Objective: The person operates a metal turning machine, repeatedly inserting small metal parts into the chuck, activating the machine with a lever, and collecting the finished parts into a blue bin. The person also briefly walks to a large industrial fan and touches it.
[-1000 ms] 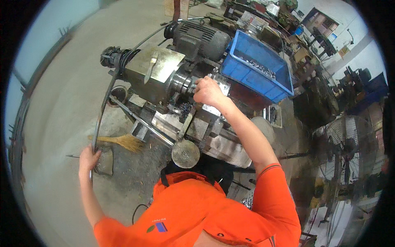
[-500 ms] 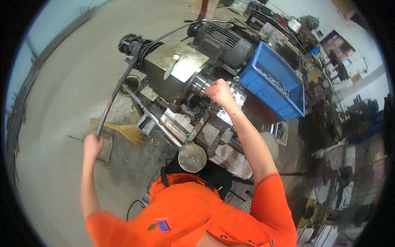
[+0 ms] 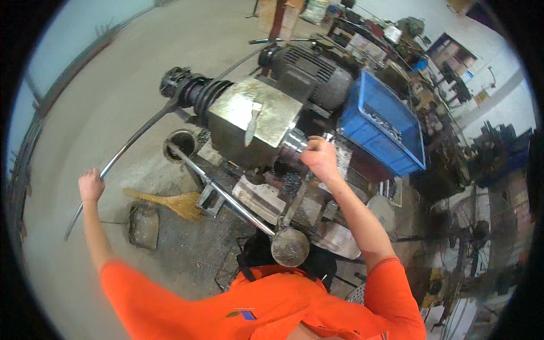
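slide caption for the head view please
Left hand grips a long metal lever; right hand at the lathe chuck.

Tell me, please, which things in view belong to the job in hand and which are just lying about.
With the job:
- long metal lever, gripped by the left hand
- shiny cylindrical machine part, right hand at it
- blue crate of small metal pieces, probably

Lying about:
- straw broom, on the floor
- apparent dustpan, near the broom
- brush-like tool on the machine housing

Grey floor (image 3: 170, 45), pale blue wall (image 3: 62, 51) (at left), white wall (image 3: 484, 54) upper right
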`<state>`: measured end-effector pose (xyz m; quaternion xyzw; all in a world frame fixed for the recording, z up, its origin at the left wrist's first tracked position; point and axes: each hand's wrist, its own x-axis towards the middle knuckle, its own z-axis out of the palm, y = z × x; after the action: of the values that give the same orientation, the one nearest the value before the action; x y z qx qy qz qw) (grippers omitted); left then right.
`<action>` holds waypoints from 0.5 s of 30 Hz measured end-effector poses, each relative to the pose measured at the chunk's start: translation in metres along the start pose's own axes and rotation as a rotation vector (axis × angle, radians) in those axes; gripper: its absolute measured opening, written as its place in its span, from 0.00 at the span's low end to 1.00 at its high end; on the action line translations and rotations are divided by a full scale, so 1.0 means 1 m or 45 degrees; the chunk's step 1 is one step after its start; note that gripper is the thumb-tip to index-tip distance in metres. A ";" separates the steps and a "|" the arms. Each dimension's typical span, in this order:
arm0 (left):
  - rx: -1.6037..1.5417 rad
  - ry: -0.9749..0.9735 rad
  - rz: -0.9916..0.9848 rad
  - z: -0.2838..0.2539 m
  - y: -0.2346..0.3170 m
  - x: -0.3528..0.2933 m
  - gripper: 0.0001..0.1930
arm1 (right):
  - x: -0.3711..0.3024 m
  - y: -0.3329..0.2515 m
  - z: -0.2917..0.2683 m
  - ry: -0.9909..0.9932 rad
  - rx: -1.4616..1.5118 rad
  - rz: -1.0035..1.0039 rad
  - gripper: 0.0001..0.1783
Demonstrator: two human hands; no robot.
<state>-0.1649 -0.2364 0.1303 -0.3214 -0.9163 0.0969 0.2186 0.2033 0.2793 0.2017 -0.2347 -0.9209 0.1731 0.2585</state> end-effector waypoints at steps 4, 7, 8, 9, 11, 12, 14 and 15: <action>0.030 -0.104 -0.302 0.016 -0.001 0.001 0.05 | 0.002 -0.003 -0.004 -0.111 0.027 0.125 0.11; 0.001 -0.154 -0.754 -0.013 0.036 0.011 0.08 | -0.007 -0.002 -0.012 -0.088 0.117 0.161 0.10; -0.138 -0.116 -0.670 -0.022 0.040 0.012 0.10 | -0.012 -0.005 -0.018 -0.045 0.153 0.134 0.10; -0.286 -0.083 -0.583 -0.029 0.045 0.017 0.11 | -0.018 -0.007 -0.025 0.000 0.176 0.107 0.09; -0.693 0.217 -0.356 -0.035 0.073 0.023 0.14 | -0.039 0.003 -0.049 0.067 0.132 -0.079 0.10; -0.953 0.481 -0.203 -0.038 0.099 0.024 0.15 | -0.053 0.010 -0.064 0.081 0.188 -0.041 0.12; -1.612 0.662 -0.471 -0.026 0.163 -0.002 0.13 | -0.086 0.026 -0.089 0.120 0.276 0.041 0.14; -1.511 0.230 -0.578 -0.011 0.187 -0.011 0.14 | -0.103 0.035 -0.100 0.153 0.310 0.083 0.14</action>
<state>-0.0502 -0.0978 0.0766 -0.1926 -0.8373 -0.5028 0.0950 0.3489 0.2746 0.2266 -0.2415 -0.8679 0.2776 0.3338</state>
